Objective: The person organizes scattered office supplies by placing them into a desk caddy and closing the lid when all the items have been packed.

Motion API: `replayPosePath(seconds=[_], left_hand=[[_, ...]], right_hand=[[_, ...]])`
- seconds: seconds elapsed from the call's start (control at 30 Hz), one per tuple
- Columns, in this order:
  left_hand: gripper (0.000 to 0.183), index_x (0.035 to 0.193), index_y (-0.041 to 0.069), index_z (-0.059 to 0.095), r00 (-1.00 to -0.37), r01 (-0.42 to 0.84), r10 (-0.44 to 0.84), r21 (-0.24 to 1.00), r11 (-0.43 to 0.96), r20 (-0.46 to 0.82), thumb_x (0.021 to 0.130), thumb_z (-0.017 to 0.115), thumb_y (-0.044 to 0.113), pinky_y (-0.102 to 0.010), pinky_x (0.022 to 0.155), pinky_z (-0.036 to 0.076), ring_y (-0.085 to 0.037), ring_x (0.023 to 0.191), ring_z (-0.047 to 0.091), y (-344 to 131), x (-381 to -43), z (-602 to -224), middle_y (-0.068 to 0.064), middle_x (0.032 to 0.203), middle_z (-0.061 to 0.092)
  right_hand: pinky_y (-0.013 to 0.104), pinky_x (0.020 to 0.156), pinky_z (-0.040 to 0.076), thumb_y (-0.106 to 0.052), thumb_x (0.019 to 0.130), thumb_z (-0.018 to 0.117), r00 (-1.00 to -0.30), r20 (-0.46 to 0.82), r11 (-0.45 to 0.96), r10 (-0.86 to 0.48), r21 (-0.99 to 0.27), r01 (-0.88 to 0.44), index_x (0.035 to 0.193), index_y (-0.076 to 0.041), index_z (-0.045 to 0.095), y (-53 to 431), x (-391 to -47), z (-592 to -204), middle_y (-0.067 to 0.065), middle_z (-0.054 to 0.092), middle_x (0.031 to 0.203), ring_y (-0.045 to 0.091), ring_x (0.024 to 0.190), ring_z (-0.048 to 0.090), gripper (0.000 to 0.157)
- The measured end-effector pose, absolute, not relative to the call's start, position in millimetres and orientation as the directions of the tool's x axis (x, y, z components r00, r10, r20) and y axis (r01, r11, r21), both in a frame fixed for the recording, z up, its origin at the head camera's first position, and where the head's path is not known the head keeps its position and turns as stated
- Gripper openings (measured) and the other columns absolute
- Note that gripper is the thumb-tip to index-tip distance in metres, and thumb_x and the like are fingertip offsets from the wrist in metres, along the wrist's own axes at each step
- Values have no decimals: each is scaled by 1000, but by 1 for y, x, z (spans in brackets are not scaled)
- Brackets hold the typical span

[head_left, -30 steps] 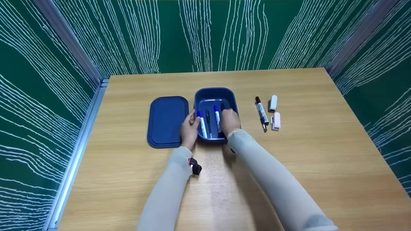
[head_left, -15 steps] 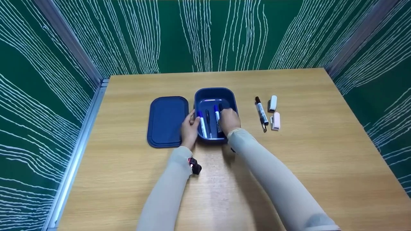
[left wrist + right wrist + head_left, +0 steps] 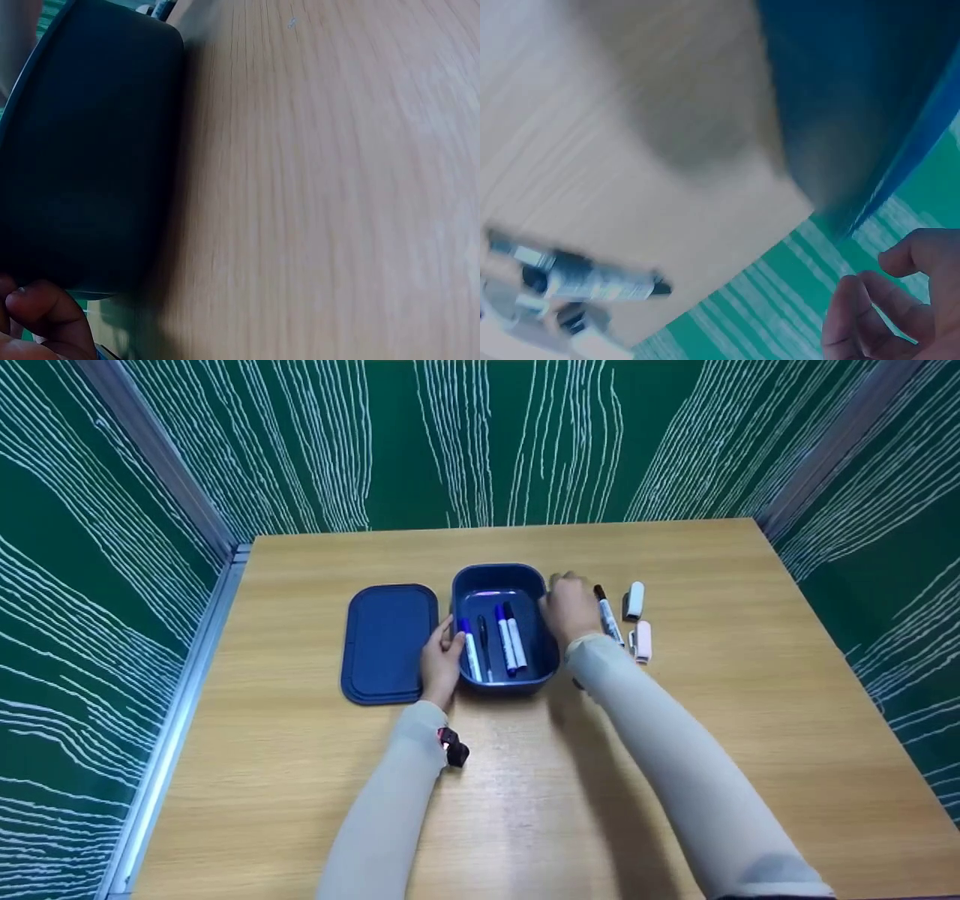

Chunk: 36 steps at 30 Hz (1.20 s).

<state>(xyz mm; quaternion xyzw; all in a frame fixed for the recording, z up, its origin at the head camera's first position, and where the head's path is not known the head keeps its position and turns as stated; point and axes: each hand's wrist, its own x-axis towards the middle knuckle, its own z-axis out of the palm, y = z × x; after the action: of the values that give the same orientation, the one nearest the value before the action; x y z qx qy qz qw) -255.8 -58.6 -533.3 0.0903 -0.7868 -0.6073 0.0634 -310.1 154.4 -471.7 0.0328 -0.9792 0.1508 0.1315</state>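
A navy-blue box (image 3: pixel 536 675) with rounded corners stands uncovered mid-table. In it lie a blue-capped marker (image 3: pixel 471 652) by the left wall, a slim black pen (image 3: pixel 484 637), another blue-capped marker (image 3: pixel 505 641) and a black-capped marker (image 3: pixel 516 639). My left hand (image 3: pixel 440 664) rests against the box's left side, its fingers touching the wall (image 3: pixel 90 165). Just right of the box is my right hand (image 3: pixel 572 607), above the table with nothing in it; the right wrist view shows its fingers (image 3: pixel 841 319) loosely bent. A dark-capped marker (image 3: pixel 609 619) lies beyond, partly covered by that hand.
Left of the box, its matching flat lid (image 3: pixel 390 645) lies on the wooden table (image 3: pixel 285 780). A small white clip-like object (image 3: pixel 636 600) and a pink one (image 3: pixel 643 641) lie right of the loose marker. Green, white-streaked panels (image 3: pixel 525 442) surround the table.
My right hand has let go of the black-capped marker, leaving it in the box, and has moved out to the right and away from me. The left hand stays at the box.
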Motion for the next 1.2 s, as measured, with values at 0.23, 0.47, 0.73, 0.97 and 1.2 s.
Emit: replayPosePath(seconds=[0.23, 0.47, 0.73, 0.97, 1.2], left_hand=[[45, 141, 16, 55, -973, -88, -227, 965, 249, -30, 97, 62, 21, -28, 76, 43, -14, 82, 53, -60, -257, -533, -3, 89, 59], [45, 141, 16, 55, -969, -113, -243, 964, 243, -52, 97, 63, 22, -26, 72, 42, -14, 79, 51, -63, -256, -533, -1, 84, 56], [44, 140, 15, 57, -972, -71, -236, 963, 259, -8, 97, 63, 20, -26, 71, 43, -13, 77, 52, -62, -255, -534, -1, 81, 56], [43, 139, 15, 57, -972, -67, -235, 966, 248, -7, 97, 63, 19, -26, 71, 43, -13, 76, 51, -61, -256, -536, 0, 79, 54], [44, 141, 17, 56, -974, -82, -227, 964, 254, -23, 97, 63, 22, -26, 73, 44, -13, 78, 51, -59, -256, -536, 0, 81, 55]], right_hand=[[54, 74, 52, -7, 88, 54, -981, 184, 945, 69, -327, 5, 97, 8, 64, 203, -316, -466, 28, 61, 97, 44, 88, 62, 19], [52, 75, 53, -15, 93, 59, -982, 88, 935, 165, -332, 127, 100, 12, 65, 235, -313, -481, 30, 64, 96, 43, 88, 63, 28], [49, 65, 52, -8, 91, 58, -978, 56, 915, 202, -366, 168, 89, 10, 65, 247, -305, -498, 30, 67, 88, 40, 77, 65, 19], [48, 66, 53, -6, 95, 55, -981, -9, 920, 192, -346, 184, 100, 12, 63, 247, -306, -505, 31, 66, 93, 40, 79, 66, 20], [48, 68, 53, -2, 95, 52, -980, -59, 926, 188, -322, 197, 100, 9, 62, 249, -307, -516, 28, 66, 92, 39, 80, 65, 16]])
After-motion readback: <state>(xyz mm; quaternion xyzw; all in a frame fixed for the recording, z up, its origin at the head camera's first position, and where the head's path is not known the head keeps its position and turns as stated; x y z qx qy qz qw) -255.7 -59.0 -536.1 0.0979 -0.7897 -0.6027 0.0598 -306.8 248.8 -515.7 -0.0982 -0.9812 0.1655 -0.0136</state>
